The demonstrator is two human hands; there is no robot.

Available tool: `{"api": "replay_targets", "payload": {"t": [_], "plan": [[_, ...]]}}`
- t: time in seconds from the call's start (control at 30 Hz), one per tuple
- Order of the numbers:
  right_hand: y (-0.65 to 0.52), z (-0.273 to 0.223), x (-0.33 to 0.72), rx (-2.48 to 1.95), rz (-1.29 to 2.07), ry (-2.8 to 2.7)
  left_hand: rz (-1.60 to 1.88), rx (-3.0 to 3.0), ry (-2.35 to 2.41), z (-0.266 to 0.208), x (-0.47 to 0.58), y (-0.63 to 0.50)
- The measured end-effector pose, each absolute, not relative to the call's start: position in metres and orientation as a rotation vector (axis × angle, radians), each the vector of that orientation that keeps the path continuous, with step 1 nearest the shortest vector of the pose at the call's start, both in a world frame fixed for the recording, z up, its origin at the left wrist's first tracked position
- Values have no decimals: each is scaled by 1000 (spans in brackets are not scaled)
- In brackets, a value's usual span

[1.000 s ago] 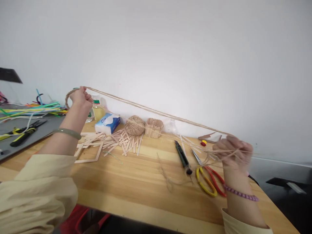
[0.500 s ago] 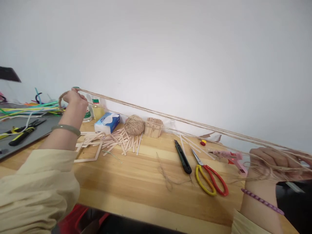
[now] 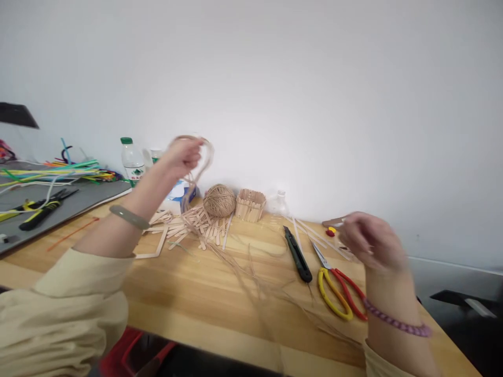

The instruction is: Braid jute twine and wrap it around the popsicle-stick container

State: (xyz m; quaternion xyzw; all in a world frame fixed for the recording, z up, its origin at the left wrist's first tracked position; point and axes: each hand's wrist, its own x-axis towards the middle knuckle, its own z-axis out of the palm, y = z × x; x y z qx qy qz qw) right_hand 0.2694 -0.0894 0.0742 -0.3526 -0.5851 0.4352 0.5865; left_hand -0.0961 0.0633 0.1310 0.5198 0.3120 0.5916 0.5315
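My left hand (image 3: 183, 157) is raised above the tissue box (image 3: 188, 195), fingers closed around doubled jute twine (image 3: 206, 159). From there the twine loops over and hangs down to the wooden table, where loose strands (image 3: 243, 272) trail toward the front edge. My right hand (image 3: 375, 241) hovers over the right side, smeared by motion, its fingers seemingly curled; no twine shows running into it. Below it lie scissors (image 3: 341, 293) with yellow and red handles, and a black utility knife (image 3: 297, 255). The ball of twine (image 3: 220, 201) sits near the wall.
Wooden craft sticks (image 3: 196, 225) lie heaped before the twine ball, beside a small basket of sticks (image 3: 250, 205). Bottles (image 3: 133, 162) stand at the back left. Coloured pipe cleaners (image 3: 74, 170) and pliers (image 3: 43, 212) rest on a grey mat (image 3: 94, 198). The wall rises behind.
The stretched twine has gone slack and dropped from my right hand onto the table. My left hand moved right with its part; my right hand moved left and up, covering the pink glue gun.
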Motion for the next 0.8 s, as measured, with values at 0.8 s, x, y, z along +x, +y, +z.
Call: {"api": "replay_targets", "payload": {"t": [0.8], "plan": [[-77, 40, 180, -1288, 747, -1907, 571, 2083, 589, 55, -4, -15]]}}
